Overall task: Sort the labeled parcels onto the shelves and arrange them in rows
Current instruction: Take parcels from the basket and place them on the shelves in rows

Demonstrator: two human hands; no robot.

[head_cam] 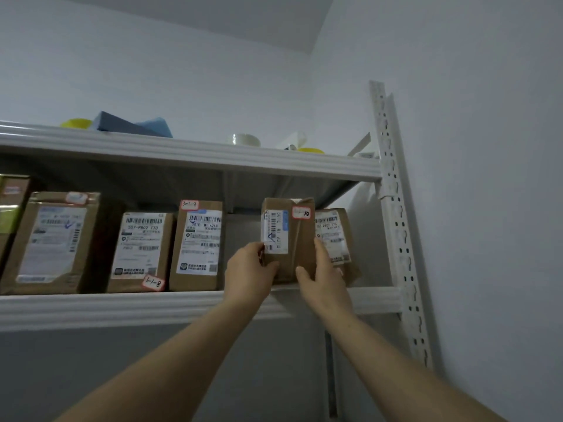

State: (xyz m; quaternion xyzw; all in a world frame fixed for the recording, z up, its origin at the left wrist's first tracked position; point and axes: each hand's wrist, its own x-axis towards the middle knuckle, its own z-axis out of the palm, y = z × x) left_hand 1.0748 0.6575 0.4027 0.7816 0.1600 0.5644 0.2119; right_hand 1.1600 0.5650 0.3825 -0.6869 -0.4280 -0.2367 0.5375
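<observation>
Left hand and right hand grip an upright brown parcel, white label, tag reading 10.

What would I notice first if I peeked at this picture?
The left hand and right hand grip a brown parcel near the right end of the middle shelf. Left of it, labeled parcels stand in a row; blue items lie on the top shelf.

Both hands, left and right, gripped a brown parcel upright near the shelf's right end, beside another parcel.
</observation>
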